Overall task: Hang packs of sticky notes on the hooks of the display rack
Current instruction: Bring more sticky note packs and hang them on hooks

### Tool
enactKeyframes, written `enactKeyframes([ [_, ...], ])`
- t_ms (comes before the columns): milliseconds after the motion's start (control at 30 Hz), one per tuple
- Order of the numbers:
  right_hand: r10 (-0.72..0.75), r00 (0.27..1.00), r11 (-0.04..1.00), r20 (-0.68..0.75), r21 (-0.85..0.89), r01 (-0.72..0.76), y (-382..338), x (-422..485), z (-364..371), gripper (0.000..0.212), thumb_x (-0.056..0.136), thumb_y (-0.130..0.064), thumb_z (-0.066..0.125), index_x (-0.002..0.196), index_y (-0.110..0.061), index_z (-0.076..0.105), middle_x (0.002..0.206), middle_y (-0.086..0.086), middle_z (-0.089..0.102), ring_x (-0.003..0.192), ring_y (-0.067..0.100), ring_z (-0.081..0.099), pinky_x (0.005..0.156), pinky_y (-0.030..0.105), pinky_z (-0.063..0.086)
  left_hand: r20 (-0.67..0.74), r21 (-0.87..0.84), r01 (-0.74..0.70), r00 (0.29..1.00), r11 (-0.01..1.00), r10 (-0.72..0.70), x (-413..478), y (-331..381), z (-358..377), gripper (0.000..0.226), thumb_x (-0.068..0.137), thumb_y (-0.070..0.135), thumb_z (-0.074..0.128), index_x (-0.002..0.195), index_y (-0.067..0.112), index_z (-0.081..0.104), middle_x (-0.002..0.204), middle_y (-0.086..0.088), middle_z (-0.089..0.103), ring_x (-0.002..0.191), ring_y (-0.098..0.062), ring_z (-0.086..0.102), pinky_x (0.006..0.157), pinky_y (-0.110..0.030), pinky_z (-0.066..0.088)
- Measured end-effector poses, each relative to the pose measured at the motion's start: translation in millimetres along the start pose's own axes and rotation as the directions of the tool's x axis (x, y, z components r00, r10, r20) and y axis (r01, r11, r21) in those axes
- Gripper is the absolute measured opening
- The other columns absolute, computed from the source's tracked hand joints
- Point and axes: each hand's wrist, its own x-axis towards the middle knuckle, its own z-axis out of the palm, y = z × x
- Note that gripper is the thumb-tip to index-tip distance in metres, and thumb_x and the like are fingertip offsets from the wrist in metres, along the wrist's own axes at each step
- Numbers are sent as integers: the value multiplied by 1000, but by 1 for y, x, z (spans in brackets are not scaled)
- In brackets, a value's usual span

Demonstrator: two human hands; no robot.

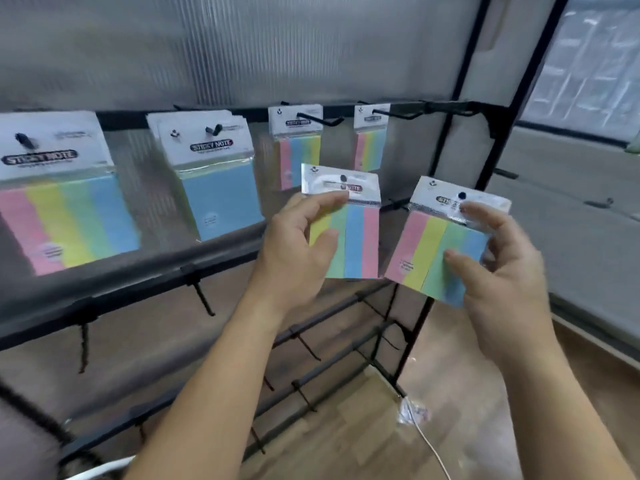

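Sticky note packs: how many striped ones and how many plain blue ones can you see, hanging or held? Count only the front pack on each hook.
Striped packs on hooks: 3
Blue pack on a hook: 1
Held striped packs: 2, one in the left hand, one in the right hand
Total: 6

Back wall (242,46): ribbed translucent panel, grey-white, glowing softly from behind.
Column (485,81): plain and pale, just right of the ribbed panel.
Window (588,64): upper right, frosted and blurred, perhaps gridded behind.
Side wall (571,220): grey horizontal bands.
Floor (363,445): warm brown wood-look planks.
Cable (433,452): white, lying across the planks.
Wrapper (412,412): crumpled clear plastic at the cable's upper end.
Light: diffuse, even.
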Motion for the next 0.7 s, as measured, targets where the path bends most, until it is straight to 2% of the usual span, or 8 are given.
enactKeyframes([
  [100,-48,996,999,81,9,48,18,48,-6,48,91,8,55,109,-36,59,115,-6,63,96,5,65,73,12,51,-36,57,-7,999,998,9,23,-2,14,45,91,-4,56,128,22,59,113,17,56,109,7,54,96,-11,41],
  [267,-161,969,987,189,57,153,42,114,2,49,87,4,60,116,-36,60,119,-9,64,106,7,63,87,18,52,-131,98,-73,988,993,85,57,-13,29,51,84,12,54,133,25,56,117,17,55,112,9,53,93,-7,41],
  [300,-183,960,983,212,72,171,44,124,5,48,85,1,61,116,-35,60,118,-12,65,106,6,63,88,19,51,-143,102,-77,986,992,91,62,-13,29,52,84,12,54,133,29,55,120,19,54,118,7,51,97,-9,40],
  [400,-252,928,965,276,144,220,49,153,15,49,85,3,59,117,-34,61,117,-13,67,109,4,62,88,17,50,-220,148,-80,969,986,111,76,-16,33,51,83,15,55,128,39,55,127,22,54,137,-9,41,115,-35,36],
  [467,-282,920,952,273,202,232,52,167,19,47,82,-4,57,116,-35,62,117,-15,67,110,6,62,89,18,50,-251,166,-67,962,984,108,82,-19,35,51,83,14,55,128,38,55,121,23,57,135,-5,42,115,-33,35],
  [567,-291,916,940,276,263,219,58,184,24,48,81,-4,57,116,-37,62,113,-19,68,97,2,64,82,17,51,-291,217,3,955,976,62,88,-23,39,54,82,13,55,131,36,53,112,8,57,114,-2,54,101,-11,37],
  [633,-279,925,938,260,281,204,64,193,25,52,84,4,59,117,-36,61,110,-22,68,94,-1,63,80,13,50,-320,223,33,946,974,42,88,-24,42,53,82,15,55,130,39,53,113,4,55,109,-11,57,97,-16,42],
  [700,-255,939,931,229,321,175,70,201,26,54,83,3,59,117,-38,60,112,-22,67,100,0,63,86,16,51,-351,236,47,936,971,40,88,-23,44,54,83,15,56,130,41,53,115,11,55,115,-7,56,100,-22,44],
])
